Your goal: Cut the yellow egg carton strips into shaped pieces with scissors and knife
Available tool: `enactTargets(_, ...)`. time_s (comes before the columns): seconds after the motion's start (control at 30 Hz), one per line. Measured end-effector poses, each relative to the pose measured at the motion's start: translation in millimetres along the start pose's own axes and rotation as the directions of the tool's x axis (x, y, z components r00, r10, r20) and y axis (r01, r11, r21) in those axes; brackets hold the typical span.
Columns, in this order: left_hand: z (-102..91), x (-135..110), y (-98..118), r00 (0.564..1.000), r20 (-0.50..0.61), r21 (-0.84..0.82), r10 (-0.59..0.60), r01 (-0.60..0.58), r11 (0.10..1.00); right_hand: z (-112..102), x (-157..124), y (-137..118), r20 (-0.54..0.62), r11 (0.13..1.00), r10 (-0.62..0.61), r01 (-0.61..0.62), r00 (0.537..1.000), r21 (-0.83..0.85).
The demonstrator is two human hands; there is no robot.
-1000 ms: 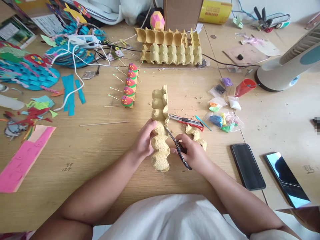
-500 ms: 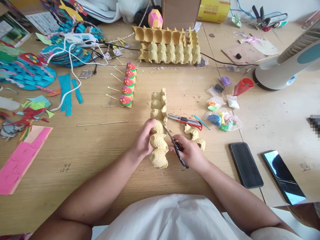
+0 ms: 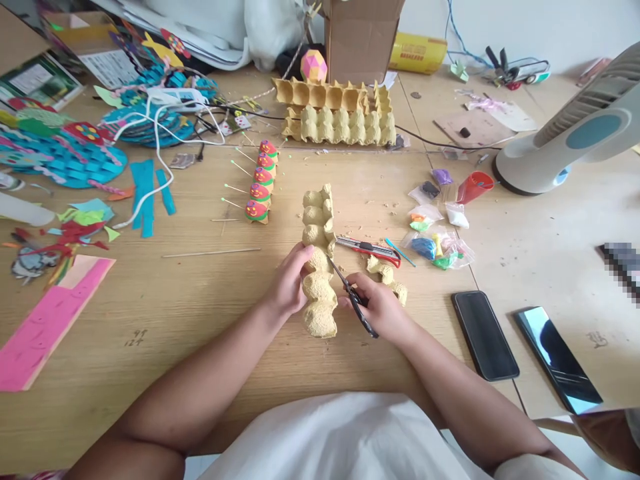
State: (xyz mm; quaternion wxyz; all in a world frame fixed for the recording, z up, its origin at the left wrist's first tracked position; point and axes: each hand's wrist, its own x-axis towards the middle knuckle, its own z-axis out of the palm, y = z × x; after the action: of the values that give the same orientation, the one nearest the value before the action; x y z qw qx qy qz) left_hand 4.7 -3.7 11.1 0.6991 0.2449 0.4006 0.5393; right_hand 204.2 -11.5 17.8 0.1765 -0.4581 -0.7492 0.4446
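Note:
A strip of yellowish egg carton (image 3: pixel 320 287) with several bumps points away from me at the middle of the table. My left hand (image 3: pixel 290 279) grips its left side, thumb on top near the middle bump. In my right hand (image 3: pixel 377 303) are black-handled scissors (image 3: pixel 357 303), their blades at the strip's right edge. Just beyond my right hand lie a red and grey utility knife (image 3: pixel 370 248), a thin blue stick (image 3: pixel 400 252) and a cut-off carton scrap (image 3: pixel 385 272). Painted egg-carton caterpillar pieces (image 3: pixel 260 192) with pins stand in a row farther left.
More egg cartons (image 3: pixel 347 125) sit at the back. Clay bags (image 3: pixel 425 247) and a red cup (image 3: pixel 475 187) are to the right, with two phones (image 3: pixel 485 335) nearer me and a white fan (image 3: pixel 550 150) behind. A wooden stick (image 3: pixel 213 253) and pink paper (image 3: pixel 55 327) lie left.
The camera view has tilted and shifted slightly, so the table's contents appear lower. Both hands, the carton strip and the scissors hold nearly the same pose.

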Motion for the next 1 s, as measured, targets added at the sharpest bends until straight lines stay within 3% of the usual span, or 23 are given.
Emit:
enactTargets(0.07, 3.9, 2, 1, 0.996, -0.009, 0.022, 0.092, -0.092, 0.996, -3, -1, -1, 0.016, 1.000, 0.007, -0.007, 1.000, 0.018)
enactTargets(0.27, 4.0, 7, -2, 0.978, 0.003, 0.057, 0.209, -0.209, 0.976, -12, -6, -6, 0.039, 1.000, 0.020, -0.021, 0.999, 0.010)
enactTargets(0.47, -1.5, 9, -8, 0.940, -0.013, 0.164, 0.341, -0.335, 0.928, -12, -9, -13, 0.011, 0.988, 0.059, -0.057, 0.998, -0.142)
enactTargets(0.63, 3.1, 6, -8, 0.954, 0.008, 0.068, 0.301, -0.301, 0.951, -9, -11, -17, -0.027, 0.965, 0.083, -0.087, 0.996, -0.247)
enactTargets(0.83, 6.6, 1, -1, 0.990, 0.033, -0.042, 0.134, -0.133, 0.990, -15, -10, -17, 0.017, 0.977, 0.052, -0.047, 0.999, -0.209)
enactTargets(1.0, 6.7, 1, -1, 0.995, 0.031, -0.026, 0.096, -0.095, 0.995, -16, -10, -16, 0.005, 0.956, 0.052, -0.048, 0.999, -0.289)
